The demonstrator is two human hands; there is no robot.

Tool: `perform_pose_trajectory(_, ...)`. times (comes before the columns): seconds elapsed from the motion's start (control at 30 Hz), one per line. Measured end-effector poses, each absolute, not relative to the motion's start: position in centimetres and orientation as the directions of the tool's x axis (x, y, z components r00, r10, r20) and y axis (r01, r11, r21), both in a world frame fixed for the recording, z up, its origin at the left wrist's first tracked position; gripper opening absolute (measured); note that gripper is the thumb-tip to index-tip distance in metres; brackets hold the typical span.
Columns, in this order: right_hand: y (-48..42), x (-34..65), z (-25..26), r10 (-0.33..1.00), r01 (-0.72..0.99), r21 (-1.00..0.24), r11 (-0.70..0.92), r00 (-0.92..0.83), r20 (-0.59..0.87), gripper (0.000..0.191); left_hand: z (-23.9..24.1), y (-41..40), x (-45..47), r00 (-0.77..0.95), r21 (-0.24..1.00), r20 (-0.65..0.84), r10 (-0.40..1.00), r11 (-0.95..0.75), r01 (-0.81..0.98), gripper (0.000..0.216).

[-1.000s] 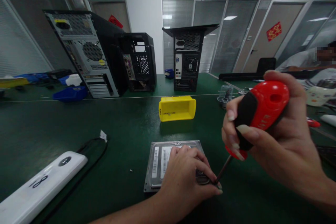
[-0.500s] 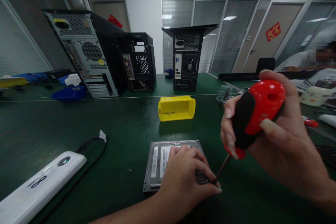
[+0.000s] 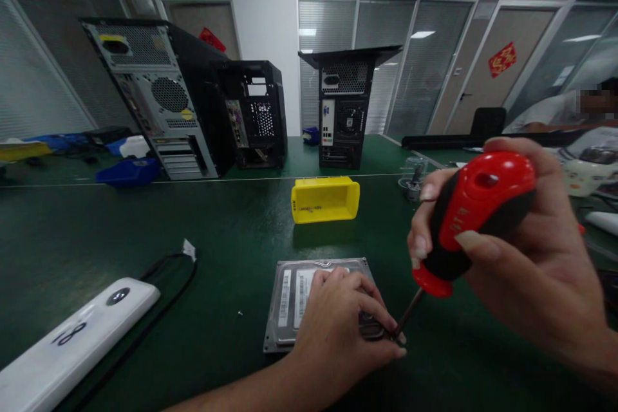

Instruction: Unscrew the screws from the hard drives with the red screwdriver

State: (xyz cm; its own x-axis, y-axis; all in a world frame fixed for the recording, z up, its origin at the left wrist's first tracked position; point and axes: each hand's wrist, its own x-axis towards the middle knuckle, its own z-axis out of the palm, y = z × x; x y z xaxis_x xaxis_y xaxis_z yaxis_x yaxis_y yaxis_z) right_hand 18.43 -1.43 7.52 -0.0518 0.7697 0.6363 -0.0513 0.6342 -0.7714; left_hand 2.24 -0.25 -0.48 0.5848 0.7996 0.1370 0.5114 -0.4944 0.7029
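A silver hard drive (image 3: 281, 328) with white labels lies flat on the green table, its right part covered by my left hand (image 3: 338, 315). That hand presses down on the drive, its thumb and index finger closed around the lower right corner, beside the screwdriver's tip. In my right hand (image 3: 526, 257) is a red and black screwdriver (image 3: 483, 206), gripped by its thick handle. The shaft slants down to the left and meets the drive's corner; the very tip is hidden between my left fingers. A tiny screw (image 3: 240, 313) rests on the table left of the drive.
A yellow bin (image 3: 326, 203) stands beyond the drive. Three black computer cases (image 3: 342, 109) are at the back. To the left lie a white device marked 18 (image 3: 82, 335) and a black cable (image 3: 164, 309). A clear container (image 3: 412, 177) stands right; a person (image 3: 545, 109) sits farther off.
The screwdriver's handle has turned in my right hand, so another side of it faces me, and that hand has shifted slightly. My left hand and the hard drive stay in place.
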Motion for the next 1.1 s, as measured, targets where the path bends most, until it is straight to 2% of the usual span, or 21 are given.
perform_pose_trajectory(0.2,-1.53,18.54,7.34,0.764,-0.09,-0.771,0.631,-0.1,0.637,0.048,-0.51,-0.29,2.3,0.586,0.708,0.146,0.797,-0.498,0.501,0.015)
perform_pose_trajectory(0.4,-1.74,18.6,7.64,0.797,-0.131,-0.803,0.582,-0.108,0.595,0.034,-0.35,-0.39,2.22,0.588,0.708,0.13,0.799,-0.49,0.509,0.015)
perform_pose_trajectory(0.67,-1.55,19.07,6.89,0.755,-0.095,-0.768,0.633,-0.141,0.64,0.045,-0.27,-0.3,2.28,0.585,0.715,0.132,0.8,-0.486,0.503,0.014)
perform_pose_trajectory(1.1,-1.22,18.96,7.28,0.708,-0.043,-0.716,0.697,-0.116,0.696,0.049,-0.61,-0.39,2.28,0.583,0.704,0.156,0.797,-0.504,0.5,0.014)
